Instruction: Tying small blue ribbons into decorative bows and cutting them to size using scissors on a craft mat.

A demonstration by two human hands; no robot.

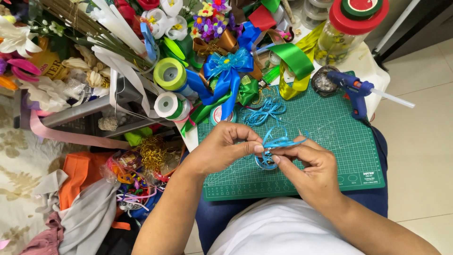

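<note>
My left hand (225, 146) and my right hand (306, 167) meet over a green cutting mat (330, 137) on my lap. Between their fingertips they pinch a thin light-blue ribbon (279, 140), looped into a small bow shape. A small round blue ring-like piece (267, 163) sits just under the fingers; how it joins the ribbon is hidden. A loose tangle of the same thin blue ribbon (265, 112) lies on the mat just beyond my hands.
A blue glue gun (353, 89) rests at the mat's far right corner. A big blue ribbon bow (228, 71), green ribbon rolls (171, 74), artificial flowers and a red-lidded jar (348, 29) crowd the far side. Cloth and trimmings pile at the left.
</note>
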